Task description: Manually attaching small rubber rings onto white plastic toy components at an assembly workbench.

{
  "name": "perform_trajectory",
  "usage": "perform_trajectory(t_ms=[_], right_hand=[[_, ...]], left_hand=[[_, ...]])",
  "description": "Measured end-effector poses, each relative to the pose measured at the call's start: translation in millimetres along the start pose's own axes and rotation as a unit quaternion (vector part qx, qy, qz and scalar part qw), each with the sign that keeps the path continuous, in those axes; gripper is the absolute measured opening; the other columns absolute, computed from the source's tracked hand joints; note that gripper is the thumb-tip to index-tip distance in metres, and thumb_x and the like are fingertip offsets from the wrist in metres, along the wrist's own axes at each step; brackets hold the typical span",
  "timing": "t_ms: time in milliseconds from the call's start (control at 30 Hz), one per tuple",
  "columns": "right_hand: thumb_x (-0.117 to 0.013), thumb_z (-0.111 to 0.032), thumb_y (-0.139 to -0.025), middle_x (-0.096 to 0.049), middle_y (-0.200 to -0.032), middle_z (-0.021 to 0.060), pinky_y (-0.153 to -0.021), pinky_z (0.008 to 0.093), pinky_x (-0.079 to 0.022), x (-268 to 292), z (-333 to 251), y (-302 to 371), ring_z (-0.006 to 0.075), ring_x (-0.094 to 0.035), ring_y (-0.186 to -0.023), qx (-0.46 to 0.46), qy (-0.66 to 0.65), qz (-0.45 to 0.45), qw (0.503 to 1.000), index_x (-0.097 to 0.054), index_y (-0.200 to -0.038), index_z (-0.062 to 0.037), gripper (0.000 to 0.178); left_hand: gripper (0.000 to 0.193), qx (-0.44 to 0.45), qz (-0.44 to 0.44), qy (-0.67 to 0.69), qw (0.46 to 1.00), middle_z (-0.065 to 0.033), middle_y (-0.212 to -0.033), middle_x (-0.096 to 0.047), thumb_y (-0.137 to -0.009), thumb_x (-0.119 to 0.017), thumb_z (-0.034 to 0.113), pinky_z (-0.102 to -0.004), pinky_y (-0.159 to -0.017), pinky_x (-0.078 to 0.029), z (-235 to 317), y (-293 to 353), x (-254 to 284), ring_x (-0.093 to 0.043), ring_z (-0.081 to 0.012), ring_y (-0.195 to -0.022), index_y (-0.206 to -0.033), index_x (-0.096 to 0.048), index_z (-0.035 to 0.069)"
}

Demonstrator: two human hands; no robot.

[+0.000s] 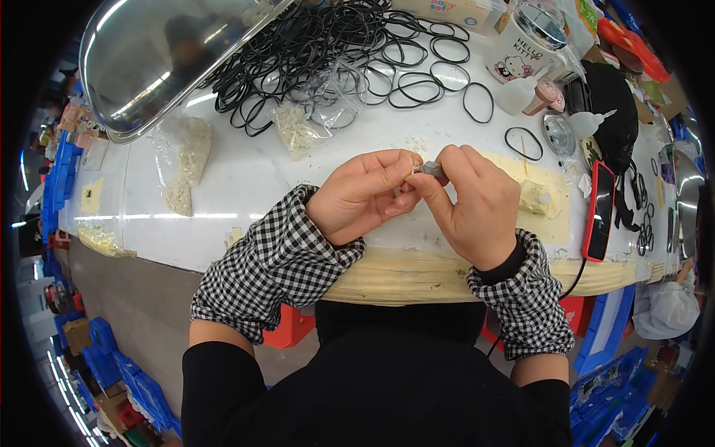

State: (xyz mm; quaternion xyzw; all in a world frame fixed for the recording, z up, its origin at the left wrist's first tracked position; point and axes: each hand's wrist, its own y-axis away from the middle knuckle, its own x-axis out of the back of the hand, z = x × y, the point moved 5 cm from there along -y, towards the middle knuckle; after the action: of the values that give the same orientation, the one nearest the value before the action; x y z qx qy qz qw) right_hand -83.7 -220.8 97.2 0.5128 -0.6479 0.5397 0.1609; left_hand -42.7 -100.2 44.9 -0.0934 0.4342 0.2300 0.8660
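Both hands meet over the middle of the white work surface (246, 179), fingertips pressed together on a small grey block-shaped piece (430, 168). The right hand (473, 205) has its grip clamped on that piece between thumb and forefinger; the left hand (361, 195) pinches in from the left, its grip closed at the same spot, on something pale and too small to make out. The piece is held just above the surface, near its front edge.

Just right of the hands lies a yellowish pad with a lump of pale putty-like material (538, 198), and beyond that a red-edged phone (600, 212) with a dark cable. Far from the hands, a heap of thin black rubber rings (335, 48) spreads across the surface, with clear bags of small whitish parts (298, 130) in front of it and a big shiny metal tray (160, 56) at far left.

The risk I see is the tiny piece slipping from so fine a pinch and vanishing among the white crumbs scattered on the surface, or dropping over the near edge into the lap.
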Motion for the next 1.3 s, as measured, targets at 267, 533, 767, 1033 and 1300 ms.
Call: perform_trajectory(t_ms=[267,533,767,1033,1300], right_hand=[[-0.064,-0.037,-0.083,-0.046,-0.056,0.0031,-0.042,0.0305,-0.037,-0.9,0.2,0.9,0.0198,-0.050,-0.047,0.012,0.025,-0.024,0.999,-0.049,-0.069,-0.0088,0.034],[-0.067,-0.024,-0.082,-0.052,-0.061,0.0044,-0.044,0.0298,-0.039,12.7,11.6,-7.7,0.0201,-0.053,-0.050,-0.046,0.016,0.038,0.998,-0.052,-0.074,-0.0062,0.025],[-0.067,-0.015,-0.078,-0.058,-0.070,0.0072,-0.053,0.0341,-0.043,0.6,29.9,-1.4,0.0253,-0.058,-0.061,-0.080,-0.060,-0.101,0.990,-0.059,-0.081,-0.0053,0.013],[-0.068,-0.017,-0.075,-0.058,-0.077,0.0069,-0.057,0.0371,-0.046,-15.4,21.5,9.6,0.0272,-0.060,-0.068,-0.043,0.010,-0.243,0.969,-0.061,-0.083,-0.0073,0.015],[-0.060,0.000,-0.075,-0.054,-0.080,0.0088,-0.054,0.0338,-0.044,-6.3,12.3,-3.9,0.0255,-0.058,-0.065,-0.072,-0.137,-0.073,0.985,-0.056,-0.087,-0.0034,0.014]], left_hand=[[0.020,-0.038,0.093,-0.112,0.989,0.0013,-0.082,-0.050,-0.097,-0.047,0.023,-0.0199,-0.065,-0.036,6.5,0.8,6.2,-0.043,-0.0073,-0.072,-0.098,-0.053,0.004],[0.018,-0.076,0.196,-0.227,0.951,0.0003,-0.079,-0.053,-0.096,-0.050,0.020,-0.0197,-0.063,-0.037,12.6,4.0,22.0,-0.046,-0.0063,-0.070,-0.094,-0.055,0.003],[0.015,-0.073,0.272,-0.076,0.957,-0.0053,-0.091,-0.059,-0.094,-0.052,0.015,-0.0207,-0.078,-0.048,19.4,2.5,18.2,-0.057,-0.0113,-0.083,-0.097,-0.056,0.000],[0.016,-0.104,0.244,0.031,0.964,-0.0061,-0.094,-0.057,-0.091,-0.053,0.009,-0.0208,-0.076,-0.050,19.5,3.0,39.9,-0.057,-0.0121,-0.086,-0.103,-0.052,-0.002],[0.019,-0.019,0.181,-0.046,0.982,-0.0040,-0.093,-0.060,-0.094,-0.052,0.014,-0.0210,-0.076,-0.048,4.7,-1.5,24.2,-0.057,-0.0096,-0.083,-0.105,-0.057,-0.001]])
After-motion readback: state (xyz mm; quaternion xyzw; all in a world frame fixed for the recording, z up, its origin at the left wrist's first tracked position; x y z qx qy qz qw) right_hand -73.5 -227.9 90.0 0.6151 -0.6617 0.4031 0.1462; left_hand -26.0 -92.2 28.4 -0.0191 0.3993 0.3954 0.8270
